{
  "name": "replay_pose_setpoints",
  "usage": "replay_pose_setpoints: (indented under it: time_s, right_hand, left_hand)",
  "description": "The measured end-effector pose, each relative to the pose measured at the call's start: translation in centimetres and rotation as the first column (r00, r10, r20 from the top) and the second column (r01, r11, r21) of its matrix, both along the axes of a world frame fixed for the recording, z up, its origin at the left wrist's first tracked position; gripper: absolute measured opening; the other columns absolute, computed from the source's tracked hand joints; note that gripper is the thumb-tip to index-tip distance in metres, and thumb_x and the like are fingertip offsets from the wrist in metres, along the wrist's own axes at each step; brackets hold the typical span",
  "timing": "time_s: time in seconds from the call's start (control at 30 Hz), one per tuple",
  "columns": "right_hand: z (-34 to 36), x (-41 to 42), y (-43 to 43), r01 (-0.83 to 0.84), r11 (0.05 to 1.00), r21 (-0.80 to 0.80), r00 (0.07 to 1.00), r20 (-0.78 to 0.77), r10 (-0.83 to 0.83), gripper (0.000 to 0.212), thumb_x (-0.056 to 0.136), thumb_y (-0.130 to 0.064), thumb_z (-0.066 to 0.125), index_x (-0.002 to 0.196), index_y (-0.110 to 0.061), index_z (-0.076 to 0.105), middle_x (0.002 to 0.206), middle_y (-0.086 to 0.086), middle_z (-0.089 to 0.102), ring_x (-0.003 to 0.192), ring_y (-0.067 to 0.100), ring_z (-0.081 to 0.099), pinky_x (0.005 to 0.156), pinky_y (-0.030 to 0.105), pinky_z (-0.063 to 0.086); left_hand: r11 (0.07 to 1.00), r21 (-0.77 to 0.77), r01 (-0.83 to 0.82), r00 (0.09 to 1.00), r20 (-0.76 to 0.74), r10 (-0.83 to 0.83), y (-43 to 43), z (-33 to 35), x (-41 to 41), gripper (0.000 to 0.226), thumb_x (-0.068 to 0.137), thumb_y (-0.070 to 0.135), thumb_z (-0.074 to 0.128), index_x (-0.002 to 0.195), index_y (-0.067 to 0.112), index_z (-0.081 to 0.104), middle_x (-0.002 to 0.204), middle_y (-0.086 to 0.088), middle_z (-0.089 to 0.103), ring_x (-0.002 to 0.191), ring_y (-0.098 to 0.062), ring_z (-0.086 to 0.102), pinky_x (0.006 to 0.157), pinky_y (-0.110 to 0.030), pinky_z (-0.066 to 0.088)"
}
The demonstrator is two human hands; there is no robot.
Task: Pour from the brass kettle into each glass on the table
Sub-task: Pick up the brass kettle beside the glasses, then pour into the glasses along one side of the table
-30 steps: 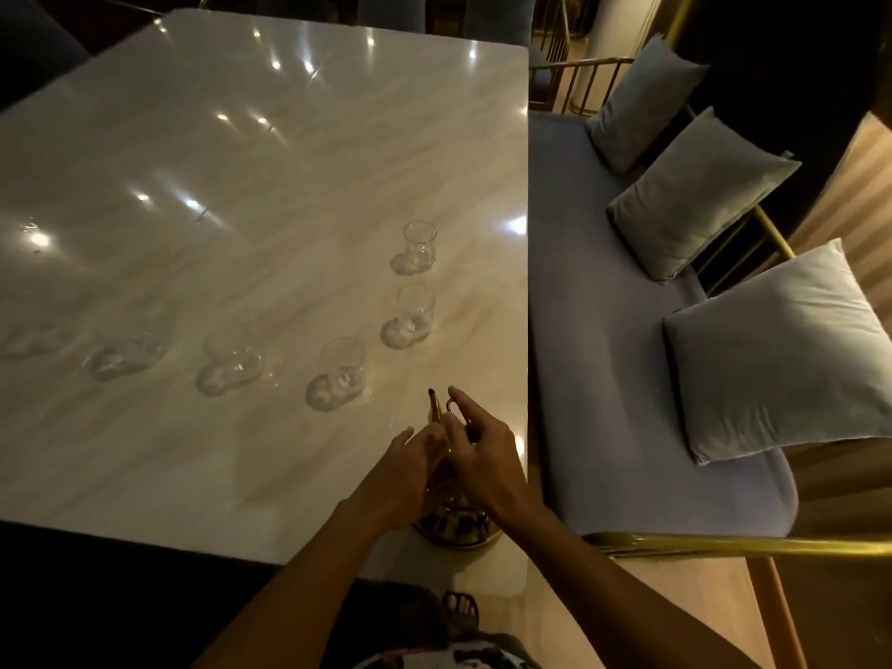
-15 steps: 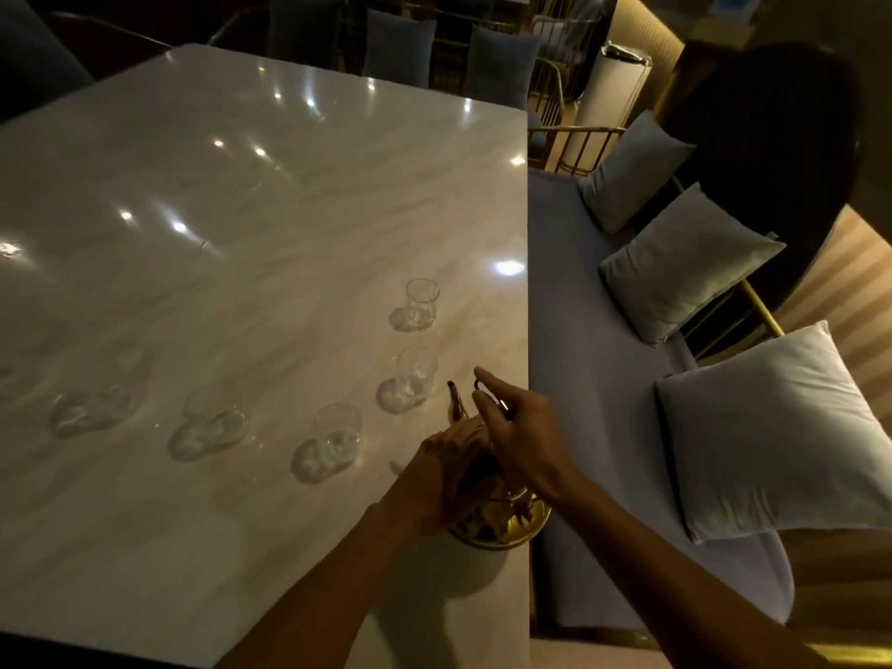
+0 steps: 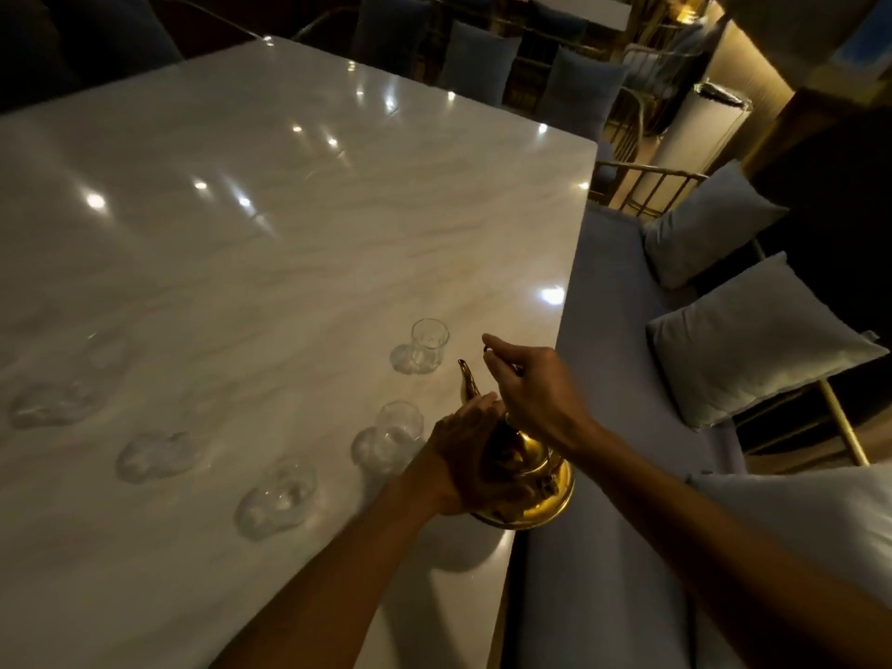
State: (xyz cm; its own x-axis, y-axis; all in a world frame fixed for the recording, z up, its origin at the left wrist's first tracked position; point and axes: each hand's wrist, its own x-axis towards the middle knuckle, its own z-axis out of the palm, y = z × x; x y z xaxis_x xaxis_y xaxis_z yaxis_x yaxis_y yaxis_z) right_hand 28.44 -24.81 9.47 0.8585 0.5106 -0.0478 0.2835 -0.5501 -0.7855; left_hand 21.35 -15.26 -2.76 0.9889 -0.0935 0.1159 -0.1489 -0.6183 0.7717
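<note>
The brass kettle (image 3: 533, 494) stands at the right edge of the marble table (image 3: 289, 243), its spout (image 3: 467, 379) pointing up and away from me. My left hand (image 3: 466, 456) is wrapped around the kettle's body. My right hand (image 3: 536, 393) grips the handle at the top. Several small clear glasses stand in a curved row: the farthest glass (image 3: 428, 344) is sharp, a second glass (image 3: 398, 429) sits just left of my left hand, and a third glass (image 3: 285, 494) and more to the left are blurred.
A grey-blue cushioned bench (image 3: 603, 379) with a gold metal frame runs along the table's right edge, with grey pillows (image 3: 753, 340) on it. Dark chairs (image 3: 482, 60) stand beyond the far end. The kettle's base sits at the very edge of the table.
The view has tilted up and shifted, so the glasses and the kettle sit lower and further right. Both hands stay on the kettle, which looks a little more upright and closer to the nearest glasses.
</note>
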Motion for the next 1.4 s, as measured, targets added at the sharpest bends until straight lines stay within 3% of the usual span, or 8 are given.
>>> replay_pose_setpoints:
  time_s: [0.13, 0.33, 0.5, 0.67, 0.77, 0.87, 1.17, 1.4]
  right_hand:
    - [-0.9, 4.7, 0.4, -0.082, 0.996, -0.029, 0.997, 0.000, 0.082, 0.041, 0.100, -0.020, 0.048, 0.140, -0.013, 0.048, 0.141, 0.001, 0.054, 0.100, 0.000, 0.060, 0.072, 0.003, 0.045]
    - [-2.3, 10.2, 1.9, -0.185, 0.981, -0.051, 0.982, -0.045, 0.183, 0.040, 0.101, -0.022, 0.047, 0.140, -0.013, 0.049, 0.140, 0.002, 0.055, 0.123, 0.015, 0.056, 0.092, 0.017, 0.043]
    - [-3.1, 13.0, 3.5, -0.236, 0.969, -0.077, 0.971, -0.057, 0.232, 0.041, 0.101, -0.021, 0.047, 0.140, -0.010, 0.048, 0.119, 0.003, 0.066, 0.081, 0.001, 0.059, 0.090, 0.026, 0.049]
    - [-3.7, 14.9, 4.9, -0.267, 0.954, -0.134, 0.962, -0.088, 0.257, 0.040, 0.101, -0.020, 0.048, 0.139, -0.008, 0.050, 0.101, -0.009, 0.068, 0.088, 0.003, 0.063, 0.086, 0.018, 0.047]
    - [-4.2, 15.9, 5.6, -0.281, 0.947, -0.156, 0.958, -0.101, 0.268, 0.039, 0.100, -0.019, 0.049, 0.137, -0.007, 0.052, 0.137, 0.004, 0.058, 0.122, 0.016, 0.057, 0.091, 0.016, 0.041]
    - [-4.6, 16.5, 5.9, -0.298, 0.938, -0.178, 0.953, -0.110, 0.282, 0.038, 0.100, -0.019, 0.049, 0.136, -0.007, 0.053, 0.141, 0.005, 0.055, 0.124, 0.017, 0.055, 0.090, 0.015, 0.040]
    - [-5.1, 17.3, 6.9, -0.340, 0.911, -0.235, 0.940, -0.097, 0.326, 0.039, 0.100, -0.019, 0.048, 0.136, -0.005, 0.052, 0.142, 0.007, 0.054, 0.129, 0.021, 0.052, 0.101, 0.025, 0.040]
    - [-5.0, 17.3, 7.5, -0.342, 0.903, -0.261, 0.940, -0.084, 0.332, 0.038, 0.100, -0.019, 0.048, 0.136, -0.006, 0.053, 0.140, 0.009, 0.055, 0.129, 0.021, 0.052, 0.100, 0.024, 0.040]
  left_hand:
    - [0.999, -0.008, -0.051, 0.992, -0.117, 0.050, 0.0, -1.5, 3.6, 0.097, 0.077, 0.072, 0.073, 0.153, 0.036, 0.025, 0.158, 0.004, 0.040, 0.146, -0.018, 0.040, 0.116, -0.050, 0.040]
    - [0.987, -0.080, -0.140, 0.976, -0.178, 0.124, -0.1, -1.9, 7.0, 0.112, 0.066, 0.060, 0.078, 0.156, 0.016, 0.028, 0.159, -0.006, 0.037, 0.146, -0.021, 0.037, 0.119, -0.038, 0.036]
    - [0.981, -0.072, -0.181, 0.964, -0.211, 0.162, 0.4, -3.3, 9.1, 0.126, 0.055, 0.076, 0.071, 0.156, 0.016, 0.026, 0.160, -0.002, 0.033, 0.147, -0.018, 0.033, 0.121, -0.037, 0.033]
    - [0.981, -0.058, -0.184, 0.964, -0.203, 0.169, 0.6, -4.2, 10.8, 0.134, 0.051, 0.074, 0.083, 0.157, 0.022, 0.020, 0.161, 0.000, 0.031, 0.147, -0.012, 0.030, 0.122, -0.029, 0.029]
    - [0.985, -0.057, -0.161, 0.955, -0.260, 0.141, 0.8, -5.5, 11.5, 0.134, 0.052, 0.061, 0.094, 0.157, 0.020, 0.021, 0.163, -0.001, 0.028, 0.147, -0.007, 0.024, 0.125, -0.022, 0.019]
    - [0.988, -0.078, -0.132, 0.956, -0.275, 0.105, 0.9, -5.5, 11.8, 0.138, 0.045, 0.079, 0.083, 0.155, 0.033, 0.013, 0.164, 0.002, 0.024, 0.141, 0.003, 0.016, 0.111, 0.000, 0.004]
    - [0.987, -0.048, -0.151, 0.965, -0.226, 0.136, 1.5, -6.0, 12.1, 0.140, 0.052, 0.057, 0.096, 0.160, 0.025, 0.012, 0.166, -0.001, 0.022, 0.153, -0.017, 0.021, 0.124, -0.031, 0.020]
    - [0.982, -0.042, -0.182, 0.971, -0.166, 0.173, 1.9, -5.5, 12.0, 0.138, 0.051, 0.051, 0.099, 0.159, 0.018, 0.018, 0.163, -0.004, 0.026, 0.150, -0.016, 0.025, 0.121, -0.027, 0.022]
